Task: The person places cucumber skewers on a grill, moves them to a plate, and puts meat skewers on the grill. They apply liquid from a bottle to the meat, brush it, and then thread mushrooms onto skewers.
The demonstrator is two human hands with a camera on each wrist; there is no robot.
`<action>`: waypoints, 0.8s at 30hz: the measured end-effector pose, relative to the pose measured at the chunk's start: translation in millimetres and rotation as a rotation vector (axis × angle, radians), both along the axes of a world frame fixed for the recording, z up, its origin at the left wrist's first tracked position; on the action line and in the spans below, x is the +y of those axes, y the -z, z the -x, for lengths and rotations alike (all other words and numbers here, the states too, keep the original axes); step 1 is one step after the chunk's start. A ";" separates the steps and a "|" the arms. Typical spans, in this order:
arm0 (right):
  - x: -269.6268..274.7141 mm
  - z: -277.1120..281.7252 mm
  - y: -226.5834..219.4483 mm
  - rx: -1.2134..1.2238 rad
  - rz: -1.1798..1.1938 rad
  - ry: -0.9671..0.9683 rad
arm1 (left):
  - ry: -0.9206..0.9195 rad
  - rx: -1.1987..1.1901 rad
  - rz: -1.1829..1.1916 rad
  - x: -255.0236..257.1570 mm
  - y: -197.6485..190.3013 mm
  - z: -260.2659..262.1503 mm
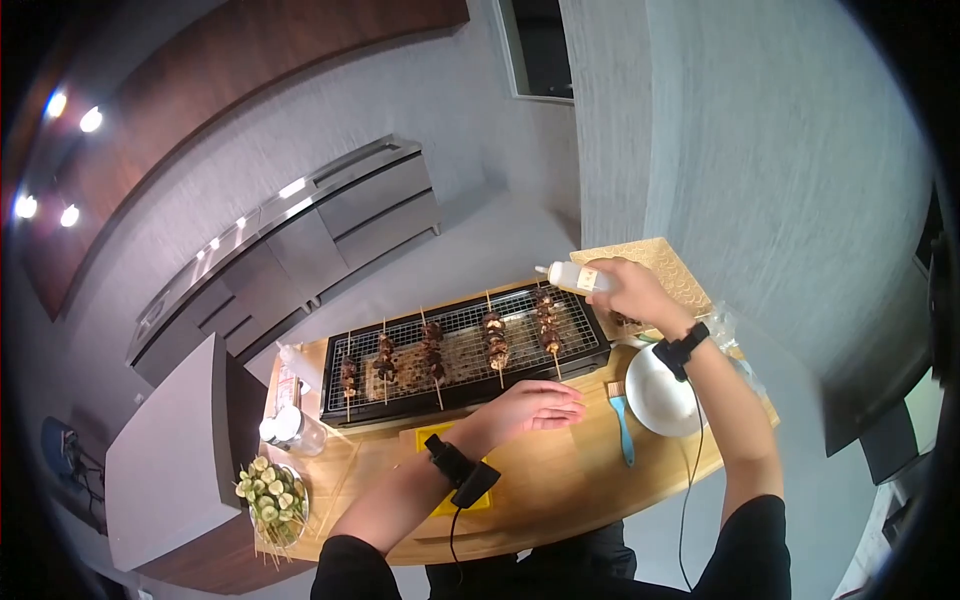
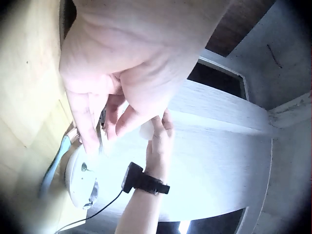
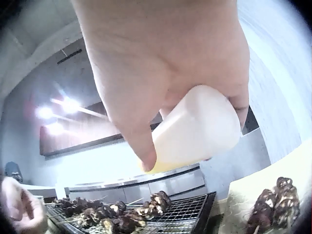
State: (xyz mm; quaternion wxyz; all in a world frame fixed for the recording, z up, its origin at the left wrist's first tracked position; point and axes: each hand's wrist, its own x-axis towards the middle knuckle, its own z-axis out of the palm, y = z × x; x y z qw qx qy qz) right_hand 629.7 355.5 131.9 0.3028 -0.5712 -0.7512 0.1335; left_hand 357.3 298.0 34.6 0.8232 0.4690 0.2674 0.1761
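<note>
My right hand (image 1: pixel 637 292) grips a white squeeze bottle (image 1: pixel 575 277), fingers wrapped round its body. The bottle lies nearly level over the right end of the grill (image 1: pixel 400 410), its nozzle pointing left above the rightmost meat skewer (image 1: pixel 547 322). In the right wrist view its rounded base (image 3: pixel 214 117) faces the camera. My left hand (image 1: pixel 535 408) hangs with loosely bent fingers in front of the grill, close to the stick of that skewer, and holds nothing. Several more browned skewers, one of them a middle skewer (image 1: pixel 432 350), lie across the wire grate.
Right of the grill, a blue-handled brush (image 1: pixel 622 425) lies beside a white bowl (image 1: pixel 665 395). Behind the bowl, a gold patterned board (image 1: pixel 660 262) carries more skewers (image 3: pixel 275 207). At left stand a clear jar (image 1: pixel 300 432) and a plate of cucumber skewers (image 1: pixel 272 495). A yellow tray (image 1: pixel 478 500) sits under my left forearm.
</note>
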 end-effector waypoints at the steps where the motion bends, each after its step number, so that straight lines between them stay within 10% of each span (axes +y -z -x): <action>1: -2.1 4.0 4.7 0.071 -0.034 -0.001 | 0.010 -0.019 -0.008 -2.4 -1.0 2.3; 13: -139.6 90.7 24.4 0.764 0.063 -0.306 | -0.511 -0.033 -0.600 -81.2 -51.7 60.4; 24: -195.9 196.9 21.5 0.536 -0.017 -0.485 | -0.876 0.029 -0.958 -149.8 -54.2 109.1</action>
